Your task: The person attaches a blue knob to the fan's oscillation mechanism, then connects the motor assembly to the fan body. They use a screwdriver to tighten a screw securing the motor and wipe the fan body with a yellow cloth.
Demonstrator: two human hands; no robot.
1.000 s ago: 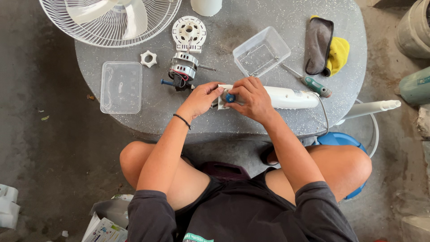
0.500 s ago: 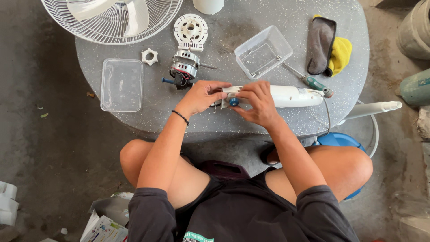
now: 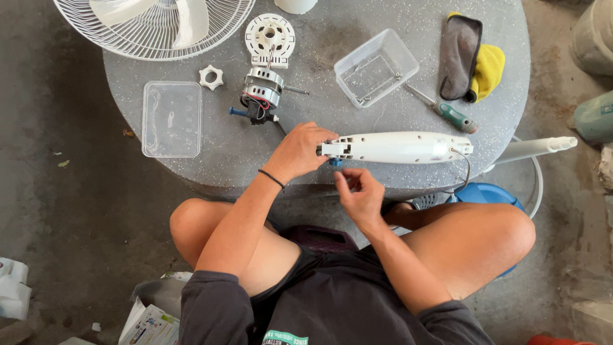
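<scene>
Now the left hand [image 3: 299, 152] was clamped on the white housing [image 3: 396, 147] at centre frame, near the counter [image 3: 319, 96] edge, right hand [image 3: 359, 195] loosely open below; it could roll off.

On the round surface [image 3: 211, 160], a bare strip lies between the flat clear lid [image 3: 171, 119] at the left and the fan motor [image 3: 260, 96]; a hand could pass there toward the far side. The white nut [image 3: 211, 77] and the fan grille [image 3: 153, 25] close the far left. Right of the motor, open room reaches to the clear tub [image 3: 376, 67]. The white housing [image 3: 396, 147] lies across the near edge, with the screwdriver [image 3: 444, 110] and the cloth [image 3: 471, 59] blocking the far right.
</scene>
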